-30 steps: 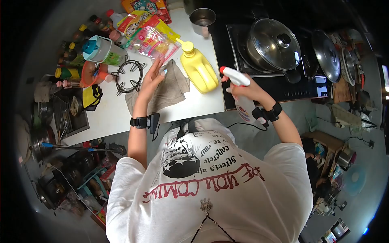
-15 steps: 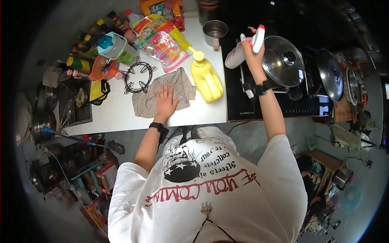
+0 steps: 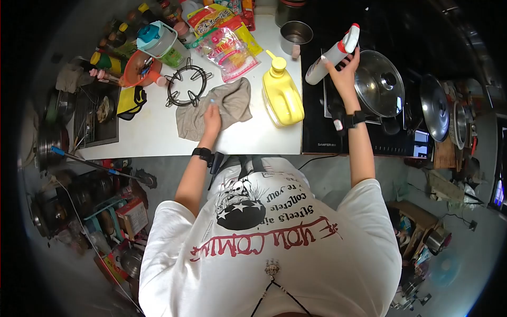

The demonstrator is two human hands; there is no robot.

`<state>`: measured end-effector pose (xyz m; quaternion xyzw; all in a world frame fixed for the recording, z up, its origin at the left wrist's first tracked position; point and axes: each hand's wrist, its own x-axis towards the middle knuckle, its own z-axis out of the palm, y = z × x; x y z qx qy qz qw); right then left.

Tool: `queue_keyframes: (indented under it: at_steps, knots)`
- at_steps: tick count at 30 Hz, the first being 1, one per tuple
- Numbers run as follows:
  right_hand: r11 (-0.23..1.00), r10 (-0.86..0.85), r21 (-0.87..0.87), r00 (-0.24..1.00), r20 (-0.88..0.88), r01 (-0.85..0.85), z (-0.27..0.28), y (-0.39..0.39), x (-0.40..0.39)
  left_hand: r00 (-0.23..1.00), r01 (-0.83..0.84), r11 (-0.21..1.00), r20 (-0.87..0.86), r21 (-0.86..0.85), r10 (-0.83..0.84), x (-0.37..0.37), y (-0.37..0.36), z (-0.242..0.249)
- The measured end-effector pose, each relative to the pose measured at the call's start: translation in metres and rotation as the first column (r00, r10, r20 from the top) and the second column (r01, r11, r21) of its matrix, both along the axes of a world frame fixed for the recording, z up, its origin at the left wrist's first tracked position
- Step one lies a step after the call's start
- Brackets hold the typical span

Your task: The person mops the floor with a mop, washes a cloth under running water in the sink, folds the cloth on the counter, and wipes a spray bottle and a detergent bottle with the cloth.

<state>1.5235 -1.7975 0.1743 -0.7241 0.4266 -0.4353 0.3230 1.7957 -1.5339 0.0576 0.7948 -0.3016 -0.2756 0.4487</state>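
Note:
My left hand (image 3: 212, 120) is closed on a grey-brown cloth (image 3: 237, 100) on the white counter. The cloth is bunched up on its right side. On the black cooktop stands a white spray bottle (image 3: 323, 67) with a red-and-white trigger head. My right hand (image 3: 343, 76) is right beside it, fingers apart, with the thumb at the bottle's side. Between the cloth and the cooktop is a yellow pump jug (image 3: 282, 95). A black pot-support ring (image 3: 186, 100) lies just beyond the cloth's left side.
A glass-lidded pot (image 3: 377, 87) stands on the cooktop right of my right hand, with a metal lid (image 3: 435, 108) farther right. A metal cup (image 3: 296, 36), food packets (image 3: 227, 53), an orange strainer (image 3: 138, 68) and yellow-black gloves (image 3: 130, 103) lie around the counter. The sink (image 3: 95, 127) is left.
My left hand has gone from lying flat on the cloth to gripping it, and the cloth has bunched up. My right hand has loosened from the spray bottle's neck and moved lower.

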Motion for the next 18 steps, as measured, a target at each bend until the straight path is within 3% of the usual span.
queue_keyframes:
  at_steps: [1, 2, 3, 5, 7, 9, 10, 11, 13, 14, 16, 17, 18]
  knots:
    - [1.000, -0.010, -0.001, 1.000, -0.003, 0.010, 0.001, 0.015, -0.005, 0.951, -0.134, 0.977, -0.255, 0.168, 0.175, 0.003, 0.000, 0.007]
    - [0.994, -0.099, -0.045, 0.995, 0.015, 0.099, 0.003, 0.031, -0.008, 0.952, -0.123, 0.978, -0.258, 0.167, 0.164, 0.007, 0.001, 0.009]
    - [0.978, -0.187, -0.088, 0.982, 0.036, 0.189, 0.005, 0.048, -0.012, 0.850, -0.191, 0.981, -0.498, 0.017, 0.174, 0.013, 0.004, 0.009]
    - [0.936, -0.281, -0.237, 0.958, -0.056, 0.261, 0.011, 0.085, -0.019, 0.502, -0.407, 0.892, -0.864, -0.197, 0.038, 0.021, 0.007, 0.012]
    - [0.958, -0.196, -0.215, 0.980, -0.019, 0.188, 0.014, 0.114, -0.021, 0.475, -0.376, 0.905, -0.880, -0.201, 0.001, 0.013, 0.007, 0.042]
    - [0.962, -0.103, -0.266, 0.983, -0.149, 0.060, 0.016, 0.132, -0.023, 0.612, -0.325, 0.904, -0.790, -0.280, -0.025, 0.006, 0.004, 0.057]
    - [0.974, -0.048, -0.223, 0.992, -0.118, 0.021, 0.021, 0.139, -0.017, 0.672, -0.340, 0.876, -0.740, -0.342, -0.029, -0.004, 0.000, 0.070]
    - [0.982, 0.012, -0.184, 0.988, -0.152, -0.040, 0.028, 0.145, -0.011, 0.668, -0.329, 0.881, -0.743, -0.341, -0.038, -0.013, -0.004, 0.081]
    - [0.969, 0.101, -0.203, 0.974, -0.203, -0.143, 0.032, 0.150, 0.002, 0.931, -0.120, 0.952, -0.364, -0.281, 0.011, -0.031, -0.013, 0.101]
    - [0.967, 0.150, -0.178, 0.970, -0.190, -0.184, 0.032, 0.152, 0.009, 0.992, 0.041, 0.963, -0.101, -0.268, -0.071, -0.042, -0.016, 0.107]
    - [0.975, 0.154, -0.123, 0.964, -0.219, -0.184, 0.032, 0.158, 0.023, 0.930, 0.253, 0.817, -0.102, -0.519, -0.354, -0.068, -0.028, 0.108]
    - [0.975, 0.166, -0.107, 0.961, -0.220, -0.193, 0.030, 0.159, 0.028, 0.899, 0.399, 0.728, 0.081, -0.558, -0.431, -0.078, -0.034, 0.108]
    - [0.980, 0.173, -0.075, 0.979, -0.109, -0.182, 0.023, 0.159, 0.031, 0.842, 0.530, 0.659, 0.240, -0.533, -0.483, -0.088, -0.040, 0.114]
